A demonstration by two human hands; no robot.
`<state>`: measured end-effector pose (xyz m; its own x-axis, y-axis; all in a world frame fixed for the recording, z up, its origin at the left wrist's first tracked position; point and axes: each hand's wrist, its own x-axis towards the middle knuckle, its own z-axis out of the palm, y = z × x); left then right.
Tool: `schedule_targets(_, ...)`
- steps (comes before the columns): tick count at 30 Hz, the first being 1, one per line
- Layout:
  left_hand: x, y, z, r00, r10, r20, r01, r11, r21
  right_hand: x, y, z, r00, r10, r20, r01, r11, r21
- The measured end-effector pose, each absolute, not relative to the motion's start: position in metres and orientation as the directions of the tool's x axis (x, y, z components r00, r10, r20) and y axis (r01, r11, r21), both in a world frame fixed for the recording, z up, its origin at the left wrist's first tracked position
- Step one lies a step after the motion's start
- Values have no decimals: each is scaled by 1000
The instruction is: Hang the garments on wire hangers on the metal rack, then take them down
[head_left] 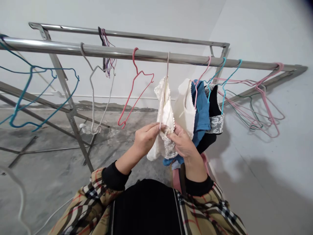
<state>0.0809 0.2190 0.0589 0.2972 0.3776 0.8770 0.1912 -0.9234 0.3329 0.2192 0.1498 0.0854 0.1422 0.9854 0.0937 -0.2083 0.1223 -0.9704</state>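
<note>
Plaid sleeves (84, 199) angle inward, curled left hand (146, 138) and right hand (184, 143) pinching the white lace garment (168, 112)

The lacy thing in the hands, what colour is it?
The lacy garment is white, slightly creamy; the head view shows it best.

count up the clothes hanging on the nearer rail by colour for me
White: 2 (the white lace garment and the plainer white garment)
Blue: 1 (the blue garment)
Black: 1 (the black garment with white lace trim)
Total: 4
</note>
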Motion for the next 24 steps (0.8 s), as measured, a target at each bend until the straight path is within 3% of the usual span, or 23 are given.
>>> schedule_targets(8, 86, 221, 55, 281, 344, 896, 246, -928, 279, 206, 152, 71, 232, 970, 71, -317, 144, -937)
schedule_targets(15, 82, 223, 57, 314, 330, 890, 289, -926, 242, 195, 148, 62, 323, 938, 123, -253, 210, -944)
schedule_targets(24, 89, 216, 62, 278, 310, 909, 305, -926, 223, 208, 141, 55, 277, 944, 180, -228, 247, -942)
